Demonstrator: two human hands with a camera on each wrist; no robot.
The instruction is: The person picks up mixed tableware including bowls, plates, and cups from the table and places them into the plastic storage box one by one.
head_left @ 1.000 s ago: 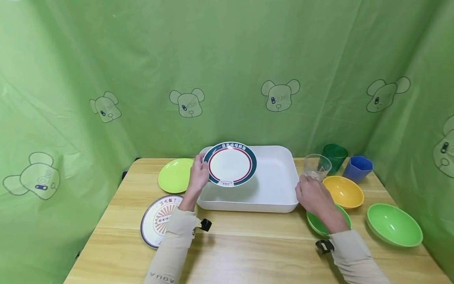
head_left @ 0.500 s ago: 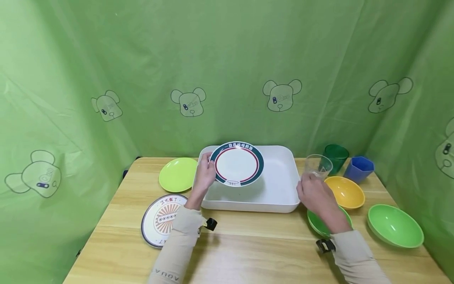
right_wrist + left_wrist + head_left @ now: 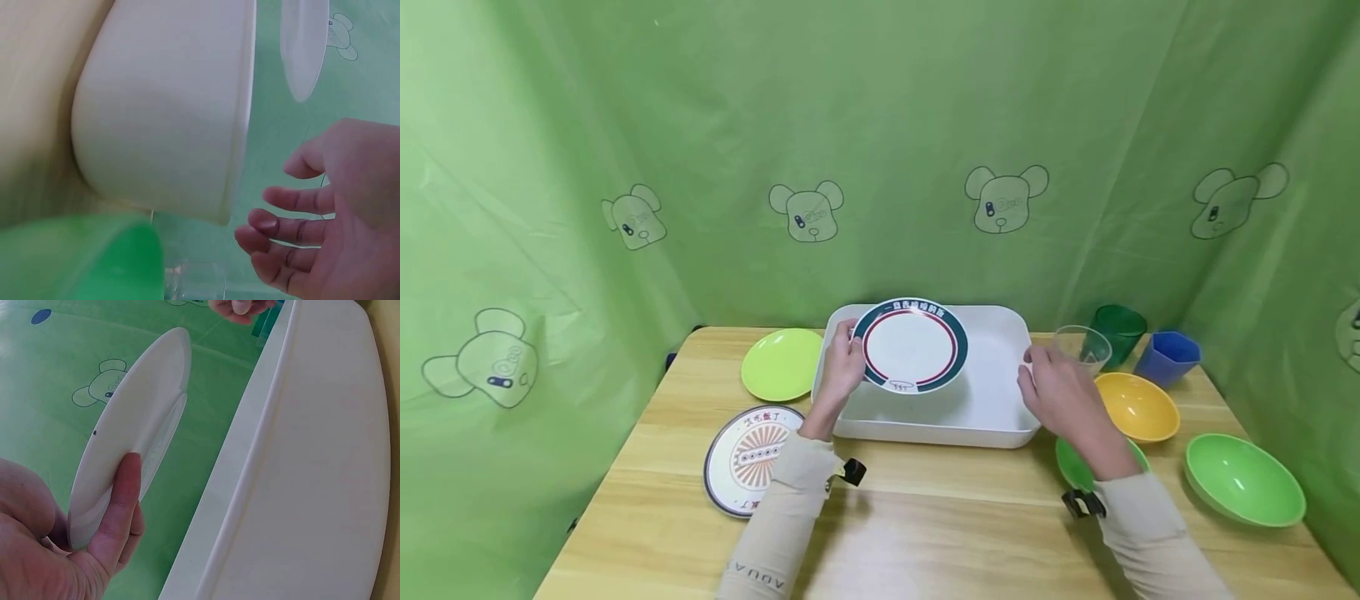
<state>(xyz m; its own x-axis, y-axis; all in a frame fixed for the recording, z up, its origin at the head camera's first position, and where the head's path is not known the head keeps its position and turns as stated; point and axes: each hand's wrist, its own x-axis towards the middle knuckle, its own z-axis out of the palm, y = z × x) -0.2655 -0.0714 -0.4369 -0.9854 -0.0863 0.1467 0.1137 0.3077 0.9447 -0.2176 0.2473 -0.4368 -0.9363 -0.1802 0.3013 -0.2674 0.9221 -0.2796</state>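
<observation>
My left hand (image 3: pixel 842 367) grips the left rim of a white plate (image 3: pixel 912 346) with a dark green border and a red ring, holding it above the white bin (image 3: pixel 936 435). In the left wrist view, fingers press the underside of the plate (image 3: pixel 137 412). My right hand (image 3: pixel 1062 396) is raised by the bin's right edge with nothing in it; the right wrist view shows its fingers (image 3: pixel 300 200) loosely bent and apart. A clear cup (image 3: pixel 1093 346) stands just behind that hand, which partly covers it. Below the right forearm lies a green bowl (image 3: pixel 1075 467), partly hidden.
A lime plate (image 3: pixel 781 364) and a white plate with a sunburst print (image 3: pixel 737 458) lie left of the bin. At right are a yellow bowl (image 3: pixel 1137 408), a larger green bowl (image 3: pixel 1243 479), a dark green cup (image 3: pixel 1120 333) and a blue cup (image 3: pixel 1168 360).
My left hand has carried the green-bordered plate to the right over the bin. My right hand has let go of the clear cup and come slightly left and up from it.
</observation>
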